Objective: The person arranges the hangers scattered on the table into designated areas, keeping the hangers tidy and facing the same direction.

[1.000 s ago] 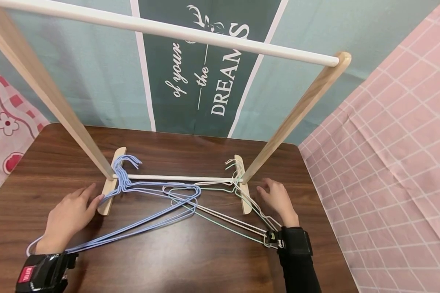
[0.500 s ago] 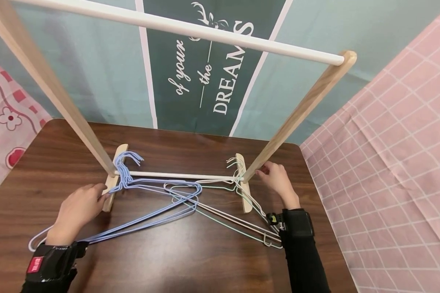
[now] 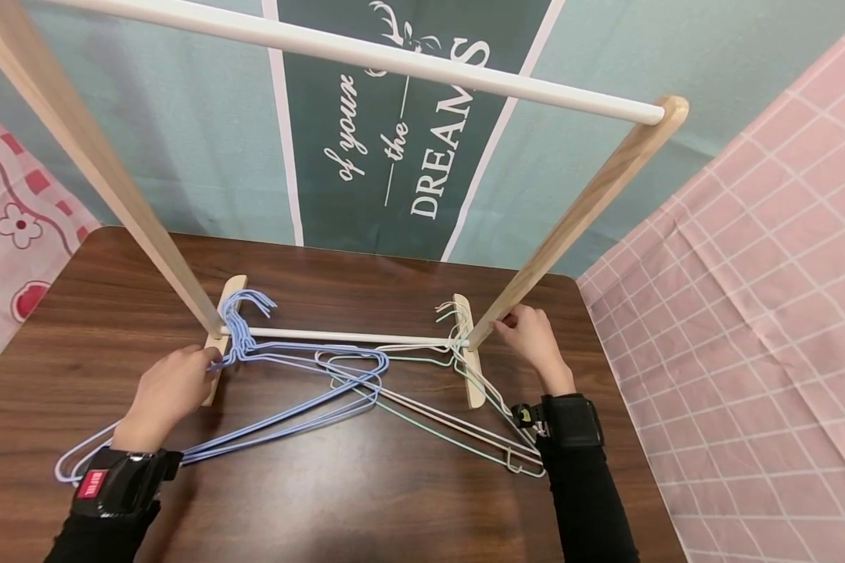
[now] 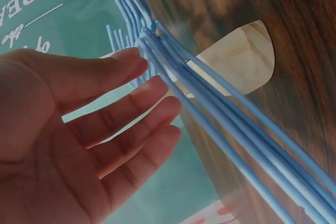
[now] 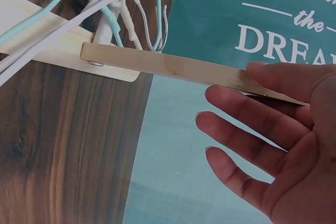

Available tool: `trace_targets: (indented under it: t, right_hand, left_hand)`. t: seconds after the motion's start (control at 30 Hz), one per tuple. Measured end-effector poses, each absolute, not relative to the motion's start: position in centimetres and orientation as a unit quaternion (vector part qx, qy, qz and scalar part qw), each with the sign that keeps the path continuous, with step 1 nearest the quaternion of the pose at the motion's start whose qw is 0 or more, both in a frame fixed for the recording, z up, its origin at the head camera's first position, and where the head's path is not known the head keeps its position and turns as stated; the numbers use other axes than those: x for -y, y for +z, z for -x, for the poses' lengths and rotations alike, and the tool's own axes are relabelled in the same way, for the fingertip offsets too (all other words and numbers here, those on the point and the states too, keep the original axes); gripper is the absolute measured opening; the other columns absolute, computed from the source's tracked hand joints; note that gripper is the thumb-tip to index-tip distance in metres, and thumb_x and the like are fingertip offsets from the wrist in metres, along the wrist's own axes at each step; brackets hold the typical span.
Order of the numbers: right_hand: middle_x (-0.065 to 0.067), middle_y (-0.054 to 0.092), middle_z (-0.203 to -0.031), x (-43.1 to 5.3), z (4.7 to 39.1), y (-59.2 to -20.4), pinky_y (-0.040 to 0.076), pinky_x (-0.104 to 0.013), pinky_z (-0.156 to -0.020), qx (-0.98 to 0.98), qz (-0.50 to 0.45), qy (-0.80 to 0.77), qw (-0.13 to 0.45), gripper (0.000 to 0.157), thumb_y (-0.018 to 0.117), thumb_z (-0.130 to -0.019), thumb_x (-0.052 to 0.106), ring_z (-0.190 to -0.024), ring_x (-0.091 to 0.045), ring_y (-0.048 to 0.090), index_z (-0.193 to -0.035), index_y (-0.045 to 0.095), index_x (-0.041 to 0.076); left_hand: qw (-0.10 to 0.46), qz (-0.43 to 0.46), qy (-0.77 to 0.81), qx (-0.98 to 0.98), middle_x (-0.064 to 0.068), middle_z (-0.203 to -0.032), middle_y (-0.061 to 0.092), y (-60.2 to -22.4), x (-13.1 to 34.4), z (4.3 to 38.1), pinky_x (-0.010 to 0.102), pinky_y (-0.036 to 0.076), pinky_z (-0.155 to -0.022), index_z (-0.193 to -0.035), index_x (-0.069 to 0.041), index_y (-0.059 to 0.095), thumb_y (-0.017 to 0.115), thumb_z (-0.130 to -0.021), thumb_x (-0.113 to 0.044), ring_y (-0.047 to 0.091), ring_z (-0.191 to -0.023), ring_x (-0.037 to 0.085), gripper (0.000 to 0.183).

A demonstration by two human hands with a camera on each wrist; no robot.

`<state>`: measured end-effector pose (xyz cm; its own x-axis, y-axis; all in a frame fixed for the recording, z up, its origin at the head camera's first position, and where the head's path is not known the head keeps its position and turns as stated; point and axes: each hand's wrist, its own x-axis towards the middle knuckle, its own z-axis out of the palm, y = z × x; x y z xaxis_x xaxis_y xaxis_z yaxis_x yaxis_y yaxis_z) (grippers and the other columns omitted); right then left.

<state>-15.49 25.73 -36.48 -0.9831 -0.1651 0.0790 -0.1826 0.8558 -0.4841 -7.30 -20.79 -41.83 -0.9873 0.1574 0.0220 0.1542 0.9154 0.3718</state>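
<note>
My left hand (image 3: 172,391) is at the necks of a bundle of blue wire hangers (image 3: 282,426), lying by the rack's left foot. In the left wrist view, its loosely bent fingers reach the blue wires (image 4: 210,108), thumb and fingertips apart. My right hand (image 3: 530,342) is at the lower part of the rack's right wooden upright (image 3: 577,223). The right wrist view shows the upright (image 5: 173,66) passing between thumb and index finger, the other fingers spread below. White and mint-green hangers (image 3: 440,424) lie between that foot and my right forearm, their hooks at the rack's lower bar.
The garment rack's white top rail (image 3: 394,59) spans above the hangers. Its left upright (image 3: 113,176) and lower white bar (image 3: 345,337) stand behind my hands. A brown wooden table (image 3: 366,500) lies underneath. A printed cloth (image 3: 366,211) hangs behind, with a pink checked one (image 3: 739,313) at right.
My left hand has moved right and slightly up along the blue hangers toward their necks. My right hand has risen to the right upright and taken hold of it. The hangers have barely moved.
</note>
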Motion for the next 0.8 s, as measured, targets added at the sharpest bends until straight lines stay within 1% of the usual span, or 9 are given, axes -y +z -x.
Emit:
trace_targets:
  t: [0.07, 0.17, 0.23, 0.37, 0.47, 0.57, 0.8]
  right_hand:
    - [-0.018, 0.064, -0.076, -25.8, 15.5, -36.4, 0.043, -0.031, -0.052, 0.964, -0.088, 0.252, 0.013, 0.016, 0.065, -0.084, 0.008, -0.06, -0.024, 0.059, -0.091, 0.064, -0.007]
    - [-0.019, 0.064, -0.075, -25.8, 15.5, -36.4, 0.044, -0.031, -0.051, 0.963, -0.087, 0.253, 0.01, 0.015, 0.064, -0.084, 0.007, -0.06, -0.024, 0.059, -0.091, 0.064, -0.007]
    - [-0.019, 0.064, -0.075, -25.8, 15.5, -36.4, 0.043, -0.031, -0.051, 0.963, -0.089, 0.252, 0.01, 0.015, 0.064, -0.084, 0.006, -0.059, -0.024, 0.059, -0.091, 0.064, -0.008]
    - [-0.019, 0.065, -0.074, -25.9, 15.6, -36.6, 0.043, -0.029, -0.05, 0.964, -0.092, 0.248, 0.015, 0.015, 0.065, -0.084, 0.006, -0.058, -0.024, 0.06, -0.091, 0.064, -0.008]
    - [-0.019, 0.065, -0.074, -25.9, 15.7, -36.6, 0.044, -0.029, -0.05, 0.964, -0.093, 0.247, 0.015, 0.015, 0.065, -0.084, 0.005, -0.059, -0.024, 0.06, -0.091, 0.064, -0.008]
    - [-0.019, 0.065, -0.074, -25.9, 15.7, -36.4, 0.045, -0.031, -0.05, 0.964, -0.093, 0.248, 0.011, 0.015, 0.065, -0.084, 0.005, -0.06, -0.025, 0.061, -0.091, 0.064, -0.008]
    - [-0.019, 0.065, -0.076, -25.8, 15.7, -36.2, 0.047, -0.034, -0.053, 0.965, -0.089, 0.246, 0.001, 0.014, 0.064, -0.084, 0.005, -0.064, -0.027, 0.062, -0.09, 0.065, -0.008]
  left_hand:
    - [0.001, -0.082, 0.19, -0.978, 0.013, -0.069, 0.055, -42.0, 20.7, 7.7, 0.047, 0.04, -0.046, -0.077, -0.005, 0.062, 0.062, -0.075, 0.0, 0.055, -0.059, 0.035, 0.005]
    - [0.004, -0.082, 0.192, -0.978, 0.016, -0.072, 0.057, -42.3, 20.7, 8.2, 0.049, 0.041, -0.047, -0.071, -0.008, 0.06, 0.063, -0.075, -0.001, 0.056, -0.062, 0.039, 0.009]
    - [0.013, -0.08, 0.19, -0.979, 0.015, -0.072, 0.058, -42.5, 20.6, 8.4, 0.048, 0.041, -0.047, -0.069, -0.009, 0.06, 0.064, -0.076, -0.001, 0.056, -0.062, 0.037, 0.011]
    - [0.027, -0.079, 0.183, -0.98, 0.014, -0.072, 0.06, -42.6, 20.6, 8.7, 0.047, 0.041, -0.046, -0.072, -0.008, 0.063, 0.066, -0.076, -0.002, 0.057, -0.061, 0.034, 0.008]
    - [0.035, -0.077, 0.177, -0.981, 0.015, -0.074, 0.061, -42.6, 20.6, 8.9, 0.047, 0.041, -0.045, -0.076, -0.007, 0.064, 0.064, -0.077, -0.001, 0.057, -0.061, 0.035, 0.006]
    - [0.045, -0.074, 0.17, -0.982, 0.018, -0.076, 0.061, -42.5, 20.6, 9.1, 0.048, 0.041, -0.044, -0.078, -0.007, 0.064, 0.061, -0.077, 0.0, 0.056, -0.061, 0.038, 0.007]
    - [0.045, -0.078, 0.159, -0.983, 0.016, -0.072, 0.06, -42.2, 20.5, 9.0, 0.047, 0.04, -0.043, -0.076, -0.008, 0.062, 0.06, -0.077, -0.001, 0.056, -0.059, 0.037, 0.007]
